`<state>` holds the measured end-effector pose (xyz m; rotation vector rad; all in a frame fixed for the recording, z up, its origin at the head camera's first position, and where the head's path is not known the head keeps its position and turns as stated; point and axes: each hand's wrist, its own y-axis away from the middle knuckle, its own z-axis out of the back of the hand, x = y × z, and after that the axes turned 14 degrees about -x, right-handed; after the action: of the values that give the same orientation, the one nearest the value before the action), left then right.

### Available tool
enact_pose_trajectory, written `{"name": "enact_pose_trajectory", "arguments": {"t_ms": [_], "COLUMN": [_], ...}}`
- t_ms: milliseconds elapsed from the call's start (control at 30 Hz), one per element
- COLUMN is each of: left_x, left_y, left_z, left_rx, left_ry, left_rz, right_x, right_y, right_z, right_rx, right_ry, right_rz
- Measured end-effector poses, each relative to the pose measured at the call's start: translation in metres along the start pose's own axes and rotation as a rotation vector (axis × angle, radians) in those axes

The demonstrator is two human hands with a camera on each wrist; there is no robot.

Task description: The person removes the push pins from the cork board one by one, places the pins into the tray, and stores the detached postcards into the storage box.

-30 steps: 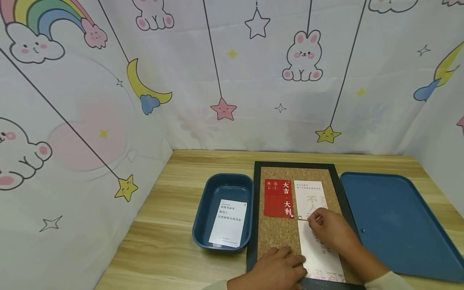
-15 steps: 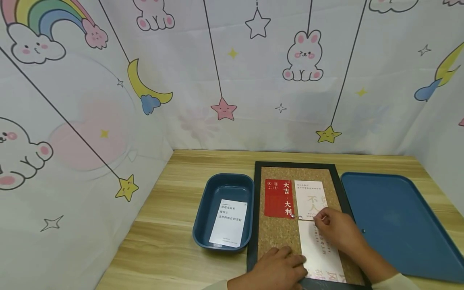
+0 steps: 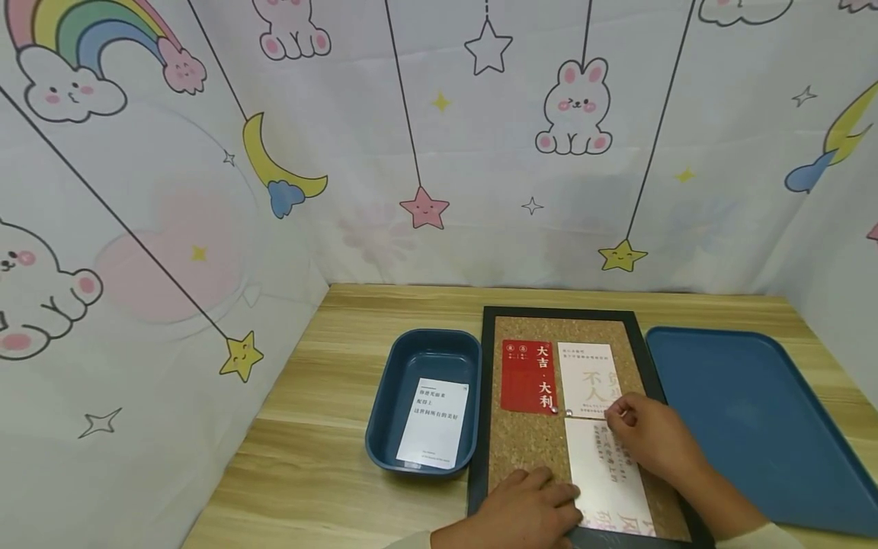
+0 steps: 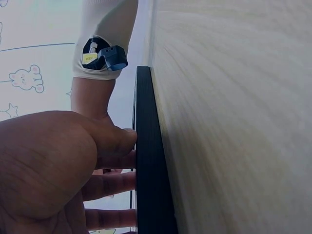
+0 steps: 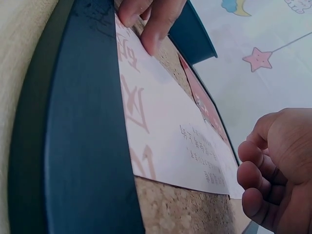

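Note:
On a black-framed cork board [image 3: 528, 442], a red card [image 3: 527, 375] lies beside an upper white card [image 3: 586, 374]. A lower white card [image 3: 607, 488] continues below it, along a seam with a silver pin [image 3: 568, 412] at its left end. Another pin [image 3: 553, 409] sits at the red card's corner. My left hand [image 3: 528, 507] rests over the board's front edge, fingertips on the lower card's left side. My right hand [image 3: 652, 438] has its fingers curled, thumb and forefinger together right at the seam. I cannot tell whether they pinch anything.
Left of the board stands a deep blue bin [image 3: 391, 427] with a white printed card [image 3: 434, 423] inside. A flat blue tray [image 3: 754, 427] lies to the right. Behind the wooden table [image 3: 309, 427] hangs a white cartoon-print cloth [image 3: 480, 252].
My right hand has slid rightward along the seam, away from the pin, uncovering more of both white cards. The left hand stays in place.

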<state>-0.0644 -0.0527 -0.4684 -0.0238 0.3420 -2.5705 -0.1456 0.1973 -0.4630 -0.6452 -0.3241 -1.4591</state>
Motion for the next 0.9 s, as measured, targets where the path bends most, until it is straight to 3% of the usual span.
{"name": "enact_pose_trajectory", "arguments": {"t_ms": [900], "left_x": [0.0], "left_y": [0.0], "left_z": [-0.001], "left_rx": [-0.004], "left_ry": [0.021], "left_rz": [0.006], "right_x": [-0.015], "right_y": [-0.002], "right_z": [0.017], "right_rx": [0.018], "right_ry": [0.025], "right_rz": [-0.011]}}
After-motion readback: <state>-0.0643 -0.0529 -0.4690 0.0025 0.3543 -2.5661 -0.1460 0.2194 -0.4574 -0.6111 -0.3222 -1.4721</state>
